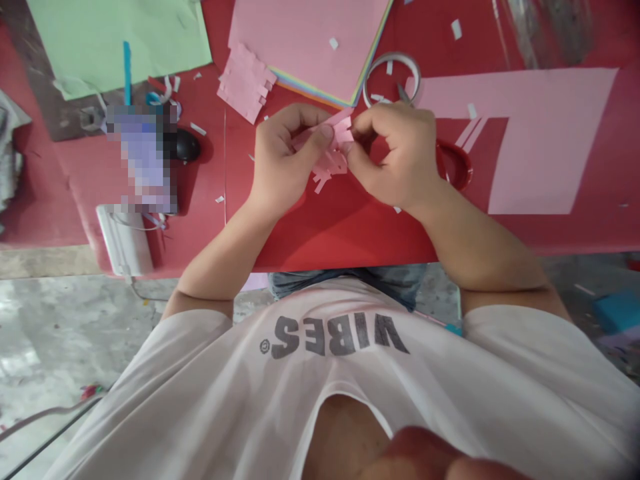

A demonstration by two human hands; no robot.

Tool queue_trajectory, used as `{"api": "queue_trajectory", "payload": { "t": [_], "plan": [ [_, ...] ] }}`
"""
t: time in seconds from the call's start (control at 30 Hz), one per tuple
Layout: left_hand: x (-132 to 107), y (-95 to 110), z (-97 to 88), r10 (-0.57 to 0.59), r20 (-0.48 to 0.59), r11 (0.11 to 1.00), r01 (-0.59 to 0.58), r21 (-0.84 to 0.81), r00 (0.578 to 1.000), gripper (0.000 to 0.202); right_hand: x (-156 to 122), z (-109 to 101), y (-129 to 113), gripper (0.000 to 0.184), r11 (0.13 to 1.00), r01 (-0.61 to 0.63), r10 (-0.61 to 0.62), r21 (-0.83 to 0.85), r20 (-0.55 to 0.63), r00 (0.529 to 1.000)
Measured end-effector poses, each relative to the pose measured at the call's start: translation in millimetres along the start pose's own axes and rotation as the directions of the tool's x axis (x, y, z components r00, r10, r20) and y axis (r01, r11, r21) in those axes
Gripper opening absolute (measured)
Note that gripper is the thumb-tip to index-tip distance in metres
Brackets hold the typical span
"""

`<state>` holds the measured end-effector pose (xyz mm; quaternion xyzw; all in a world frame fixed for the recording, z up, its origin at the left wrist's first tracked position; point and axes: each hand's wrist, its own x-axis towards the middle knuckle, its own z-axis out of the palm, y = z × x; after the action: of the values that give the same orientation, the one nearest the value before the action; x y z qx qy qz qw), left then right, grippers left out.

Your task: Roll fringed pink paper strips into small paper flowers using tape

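A small piece of pink paper [327, 157], cut into a fringe of narrow strips, is held in the air between the 2 hands, just above the red table [345, 233]. The left hand [283, 163] is half closed: its thumb [323, 133] presses on the paper from the near side, and its bent fingers curl over the top of the paper. The right hand [393, 153] is also half closed, and its thumb and first finger pinch the paper from the other side, so the 2 hands almost touch each other. Just beyond the hands lies another notched piece of pink paper [245, 83], beside a stack of coloured paper sheets [305, 47] with a pink sheet on top. Near the right hand are a thin silver ring of tape [390, 80] and a pair of scissors with a red handle [455, 167], partly hidden under the hand. Further right lies a large cut pink sheet [550, 140]. On the left side are a green sheet [110, 40], a black computer mouse [187, 145] and a blurred object [143, 160] that I cannot identify. Small white paper scraps [219, 199] are spread on the table.
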<state>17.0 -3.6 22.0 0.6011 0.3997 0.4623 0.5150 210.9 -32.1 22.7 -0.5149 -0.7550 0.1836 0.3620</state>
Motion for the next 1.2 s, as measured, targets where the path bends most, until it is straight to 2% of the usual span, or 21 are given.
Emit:
{"api": "queue_trajectory", "payload": {
  "t": [0.17,0.37,0.53,0.7,0.9,1.07,1.2],
  "plan": [
    [-2.6,2.5,2.5,0.046,0.0,0.999,-0.046,-0.017,0.999,0.017,1.1,6.6,5.4,0.029,0.989,-0.085,0.083,0.123,0.026,0.996],
    [-3.0,2.7,4.2,0.033,0.013,0.999,-0.033,-0.022,0.999,0.021,3.2,18.7,13.4,0.038,0.963,-0.119,0.128,0.24,-0.019,0.992],
    [-3.1,8.7,3.3,0.048,0.02,0.999,-0.048,0.02,0.999,0.014,4.7,20.9,16.5,0.039,0.946,-0.132,0.146,0.295,-0.024,0.989],
    [-1.5,8.8,1.4,0.049,0.027,0.999,-0.049,0.005,0.998,0.021,4.6,17.4,13.2,0.038,0.956,-0.115,0.125,0.27,-0.02,0.992],
    [0.7,1.6,0.1,0.07,0.065,0.995,-0.065,-0.081,0.995,0.011,5.3,5.5,-0.6,0.034,0.981,-0.138,0.138,0.14,0.008,0.99],
    [3.0,-4.0,-3.1,0.083,0.089,0.996,-0.078,-0.052,0.993,0.019,4.2,7.8,5.5,0.03,0.984,-0.123,0.127,0.126,-0.017,0.992],
    [2.9,-3.1,-4.5,0.038,0.129,0.999,-0.034,-0.035,0.991,0.025,4.7,11.6,11.6,0.025,0.984,-0.067,0.081,0.164,-0.079,0.994]
  ]
}}
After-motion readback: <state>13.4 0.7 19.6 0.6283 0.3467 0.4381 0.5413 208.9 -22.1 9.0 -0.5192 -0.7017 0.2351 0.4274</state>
